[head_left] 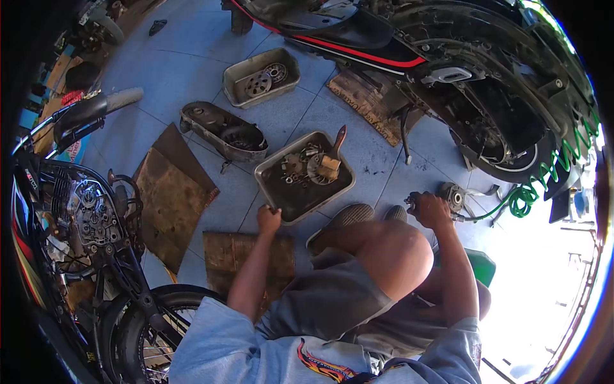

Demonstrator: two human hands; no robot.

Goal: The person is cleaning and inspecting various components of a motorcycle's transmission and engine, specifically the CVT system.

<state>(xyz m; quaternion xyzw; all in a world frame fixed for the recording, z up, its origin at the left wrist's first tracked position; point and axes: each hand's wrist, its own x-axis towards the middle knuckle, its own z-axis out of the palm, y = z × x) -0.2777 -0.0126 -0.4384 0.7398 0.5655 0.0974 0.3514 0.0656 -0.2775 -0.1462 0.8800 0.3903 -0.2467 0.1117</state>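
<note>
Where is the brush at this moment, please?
In the head view, just right of centre, the brush lies in the right part of the nearer grey tray, among small metal parts.

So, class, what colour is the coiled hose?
The coiled hose is green, best seen in the head view.

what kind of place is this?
Most likely a motorbike repair shop: a motorbike with exposed engine at left, another motorbike at upper right, and a tray of loose metal parts and a brush on the tiled floor.
</note>
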